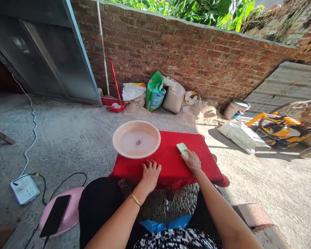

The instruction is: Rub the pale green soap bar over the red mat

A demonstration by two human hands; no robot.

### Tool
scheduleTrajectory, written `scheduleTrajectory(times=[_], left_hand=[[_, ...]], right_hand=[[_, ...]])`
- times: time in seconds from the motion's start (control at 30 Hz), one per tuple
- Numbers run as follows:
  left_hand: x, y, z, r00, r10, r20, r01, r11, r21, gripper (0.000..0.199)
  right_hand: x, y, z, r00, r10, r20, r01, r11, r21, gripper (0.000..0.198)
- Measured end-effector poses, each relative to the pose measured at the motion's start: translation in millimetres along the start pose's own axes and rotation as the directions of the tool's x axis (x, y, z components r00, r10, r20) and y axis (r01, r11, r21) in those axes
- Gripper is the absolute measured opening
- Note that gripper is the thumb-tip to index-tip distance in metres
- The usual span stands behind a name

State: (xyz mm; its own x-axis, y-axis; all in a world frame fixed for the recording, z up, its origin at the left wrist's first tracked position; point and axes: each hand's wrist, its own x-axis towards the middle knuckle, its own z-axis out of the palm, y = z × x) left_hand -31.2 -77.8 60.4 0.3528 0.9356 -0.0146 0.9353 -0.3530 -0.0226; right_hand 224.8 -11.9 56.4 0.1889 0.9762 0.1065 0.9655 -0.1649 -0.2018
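A red cloth (168,148) is spread over a low support in front of my knees, its edges hanging down. My right hand (192,162) rests on its right part, fingers closed around the near end of a pale green oblong block (182,148), which looks like a bar of soap. My left hand (150,174) lies on the cloth's near edge, fingers apart and slightly bent, holding nothing. Just beyond it, a peach-coloured basin (115,142) sits on the cloth's left corner. Cloudy water (129,141) fills it partway, with a small dark patch in the middle.
A pink stool (72,211) at my left carries a black phone (55,215) with a cable. Beside it lies a white power strip (25,188). Sacks (174,97), a red dustpan (116,108) and a bucket (235,110) line the brick wall. A yellow toy digger (285,129) stands right.
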Motion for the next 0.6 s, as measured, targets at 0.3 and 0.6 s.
scheduleTrajectory(times=[0.3, 0.6], left_hand=[[-1.9, 0.2, -2.5, 0.999, 0.030, -0.018, -0.028, 0.996, 0.085, 0.052], [-3.6, 0.8, -8.3, 1.000, 0.031, -0.007, -0.030, 0.994, 0.104, 0.052]], right_hand=[[0.3, 9.7, 8.0, 0.872, 0.440, -0.214, -0.419, 0.898, 0.136, 0.048], [0.8, 12.3, 10.7, 0.863, 0.441, -0.245, -0.424, 0.897, 0.124, 0.045]])
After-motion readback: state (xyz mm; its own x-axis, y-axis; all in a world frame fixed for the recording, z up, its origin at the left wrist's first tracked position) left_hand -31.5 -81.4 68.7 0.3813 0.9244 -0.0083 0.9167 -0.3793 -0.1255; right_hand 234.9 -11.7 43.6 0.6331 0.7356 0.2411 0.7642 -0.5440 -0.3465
